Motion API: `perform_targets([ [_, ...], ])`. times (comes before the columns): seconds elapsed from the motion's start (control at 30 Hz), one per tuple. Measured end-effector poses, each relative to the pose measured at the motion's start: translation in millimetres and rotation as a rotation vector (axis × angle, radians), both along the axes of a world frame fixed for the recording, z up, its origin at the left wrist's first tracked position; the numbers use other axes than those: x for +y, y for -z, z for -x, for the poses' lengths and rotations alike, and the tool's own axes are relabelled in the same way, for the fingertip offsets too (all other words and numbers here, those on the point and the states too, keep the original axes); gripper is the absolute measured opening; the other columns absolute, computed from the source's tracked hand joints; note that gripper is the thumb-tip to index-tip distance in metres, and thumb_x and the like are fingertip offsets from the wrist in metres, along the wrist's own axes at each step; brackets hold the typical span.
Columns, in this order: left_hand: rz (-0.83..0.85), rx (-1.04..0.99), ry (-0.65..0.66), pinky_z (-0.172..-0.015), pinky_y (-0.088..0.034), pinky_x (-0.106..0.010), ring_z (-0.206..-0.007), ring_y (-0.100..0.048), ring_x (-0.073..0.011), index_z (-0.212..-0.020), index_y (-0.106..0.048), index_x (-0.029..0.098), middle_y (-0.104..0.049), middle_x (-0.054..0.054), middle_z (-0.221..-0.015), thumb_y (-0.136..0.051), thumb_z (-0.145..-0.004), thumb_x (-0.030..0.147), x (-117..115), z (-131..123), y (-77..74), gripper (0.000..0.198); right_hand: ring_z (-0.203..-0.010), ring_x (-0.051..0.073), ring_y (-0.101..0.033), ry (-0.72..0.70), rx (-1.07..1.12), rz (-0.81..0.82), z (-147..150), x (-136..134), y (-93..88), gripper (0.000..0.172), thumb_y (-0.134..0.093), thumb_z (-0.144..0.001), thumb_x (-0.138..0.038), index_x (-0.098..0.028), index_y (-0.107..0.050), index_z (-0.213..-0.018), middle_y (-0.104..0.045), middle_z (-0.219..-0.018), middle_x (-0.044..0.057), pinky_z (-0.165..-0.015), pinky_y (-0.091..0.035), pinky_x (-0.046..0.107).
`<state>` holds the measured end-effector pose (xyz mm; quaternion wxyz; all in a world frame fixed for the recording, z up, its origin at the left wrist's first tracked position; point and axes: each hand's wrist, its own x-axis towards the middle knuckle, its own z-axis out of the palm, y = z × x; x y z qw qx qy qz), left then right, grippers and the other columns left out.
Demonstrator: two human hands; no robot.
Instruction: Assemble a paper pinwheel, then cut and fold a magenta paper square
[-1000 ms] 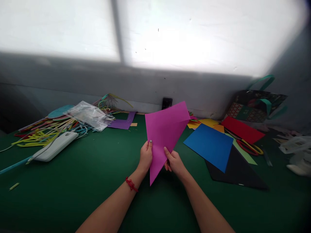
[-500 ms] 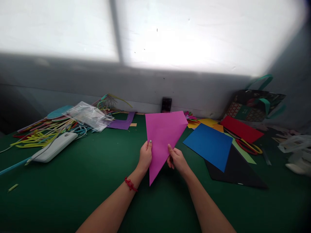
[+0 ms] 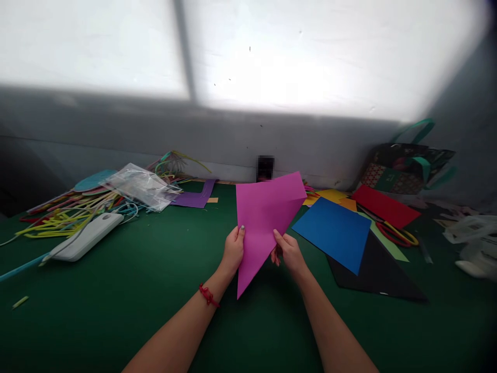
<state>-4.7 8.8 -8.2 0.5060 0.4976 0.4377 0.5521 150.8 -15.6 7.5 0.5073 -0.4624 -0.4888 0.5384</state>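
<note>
I have the magenta sheet (image 3: 259, 220) held up in front of me over the green bench (image 3: 163, 274), its narrow corner pointing down toward me and its wide end away from me; whether that lower tip touches the bench I can't tell. My left hand (image 3: 233, 249) is clamped on its left edge, thumb lying on the face, and my right hand (image 3: 289, 251) pinches the slanting right edge, thumb on top with some fingertips showing behind. It looks like thin card or heavy paper, so I'd judge it next to weightless, springy enough to stand out past my hands, yet quick to bow or crease under a hard squeeze. The surface seems smooth and might slide under dry thumbs. Opposite edges, partway up, seem the best hold; the pointed tip would probably bend first.
</note>
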Motion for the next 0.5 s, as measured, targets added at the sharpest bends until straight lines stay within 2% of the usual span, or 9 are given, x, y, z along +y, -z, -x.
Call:
perform_targets([
  [0.17,-0.001,0.048,0.006,-0.059,-0.039,-0.024,-0.064,-0.048,-0.0135,-0.081,-0.058,0.015,-0.057,-0.002,-0.074,-0.046,-0.081,0.050,0,-1,-1.0,0.037,-0.029,0.010,-0.042,0.149,-0.001,-0.040,-8,3,-1.3,0.045,-0.046,-0.080,-0.055,-0.021,-0.040,-0.050,-0.049,-0.032,-0.001,-0.036,-0.033,0.023],
  [0.33,-0.010,0.056,0.002,-0.062,-0.040,-0.025,-0.067,-0.049,-0.0143,-0.082,-0.059,0.014,-0.057,-0.003,-0.077,-0.046,-0.081,0.049,-2,-1,-2.9,0.037,-0.029,0.010,-0.041,0.172,-0.055,-0.042,-12,3,-4.1,0.045,-0.048,-0.077,-0.057,-0.023,-0.035,-0.051,-0.048,-0.031,-0.002,-0.037,-0.032,0.024],
  [0.5,0.004,0.068,0.028,-0.059,-0.039,-0.025,-0.064,-0.049,-0.0143,-0.080,-0.059,0.015,-0.057,-0.003,-0.073,-0.046,-0.080,0.050,-3,0,-6.7,0.037,-0.032,0.010,-0.041,0.278,-0.097,-0.091,-18,2,-5.3,0.046,-0.046,-0.079,-0.057,-0.022,-0.039,-0.050,-0.046,-0.033,-0.002,-0.041,-0.035,0.025],
])
